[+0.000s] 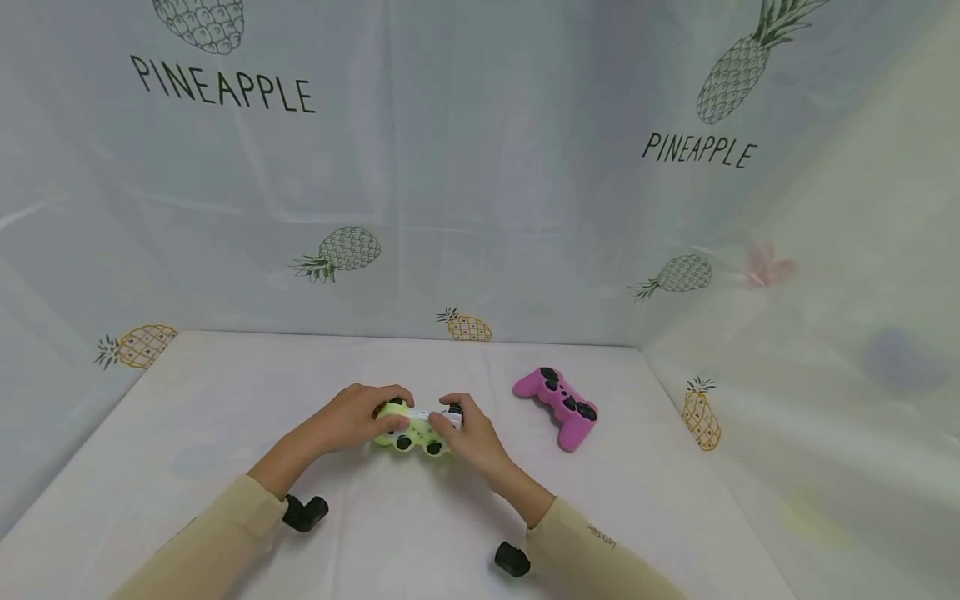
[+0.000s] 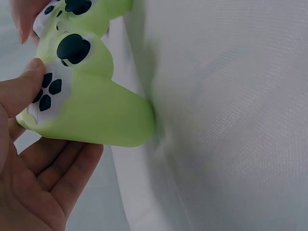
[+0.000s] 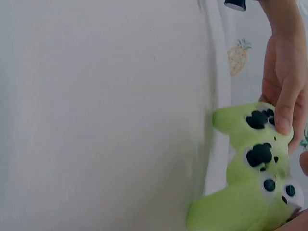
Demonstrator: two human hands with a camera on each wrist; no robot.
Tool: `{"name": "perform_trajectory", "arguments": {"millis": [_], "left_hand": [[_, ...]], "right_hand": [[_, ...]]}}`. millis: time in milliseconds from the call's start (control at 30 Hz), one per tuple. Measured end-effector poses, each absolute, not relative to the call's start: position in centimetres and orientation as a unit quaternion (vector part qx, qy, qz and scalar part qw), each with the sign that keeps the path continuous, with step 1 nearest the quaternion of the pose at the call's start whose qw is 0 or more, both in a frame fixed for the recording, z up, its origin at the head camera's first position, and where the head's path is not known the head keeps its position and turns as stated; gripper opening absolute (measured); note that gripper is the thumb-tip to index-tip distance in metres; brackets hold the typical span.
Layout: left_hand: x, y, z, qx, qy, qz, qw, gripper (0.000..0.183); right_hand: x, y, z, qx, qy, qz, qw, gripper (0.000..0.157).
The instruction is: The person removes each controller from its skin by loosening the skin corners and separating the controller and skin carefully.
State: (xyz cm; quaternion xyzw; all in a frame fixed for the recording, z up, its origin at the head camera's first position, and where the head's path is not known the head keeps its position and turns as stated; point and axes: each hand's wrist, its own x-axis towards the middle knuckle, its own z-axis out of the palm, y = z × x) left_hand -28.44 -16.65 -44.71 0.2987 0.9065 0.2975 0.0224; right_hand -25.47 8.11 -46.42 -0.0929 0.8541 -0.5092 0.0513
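Observation:
A light green game controller (image 1: 417,435) with black thumbsticks and buttons stands between both hands near the middle of the table. At its left end, my left hand (image 1: 352,417) pinches it, thumb on the face beside the direction buttons (image 2: 46,91) and fingers behind. My right hand (image 1: 476,440) holds the other end, its thumb over the front and a finger along the top. In the right wrist view the controller (image 3: 236,204) is tilted up, its handle ends right at the white cloth. Only slivers of the right hand (image 3: 297,222) show there.
A pink game controller (image 1: 558,407) lies on the table to the right of the hands. White cloth covers the table (image 1: 405,542), and a pineapple-print curtain (image 1: 480,167) hangs behind and at the sides. Black wrist devices (image 1: 306,512) sit beside both sleeves.

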Motion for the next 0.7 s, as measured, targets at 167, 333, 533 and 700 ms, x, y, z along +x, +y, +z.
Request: {"name": "perform_trajectory", "arguments": {"millis": [167, 333, 533, 700], "left_hand": [[-28.4, -16.7, -44.7, 0.291, 0.909, 0.298, 0.024, 0.034], [-28.3, -16.9, -44.8, 0.289, 0.911, 0.293, 0.016, 0.033], [-27.4, -16.9, -44.6, 0.300, 0.905, 0.300, 0.017, 0.030], [-26.5, -16.7, -44.3, 0.301, 0.902, 0.308, 0.022, 0.028]], "right_hand": [[-25.4, 7.3, -46.9, -0.088, 0.852, -0.516, 0.020, 0.040], [-25.3, 7.8, -47.0, -0.132, 0.848, -0.513, 0.018, 0.035], [-25.2, 8.7, -46.6, -0.159, 0.851, -0.499, 0.038, 0.029], [-25.4, 9.4, -46.3, -0.179, 0.851, -0.491, 0.055, 0.027]]}}
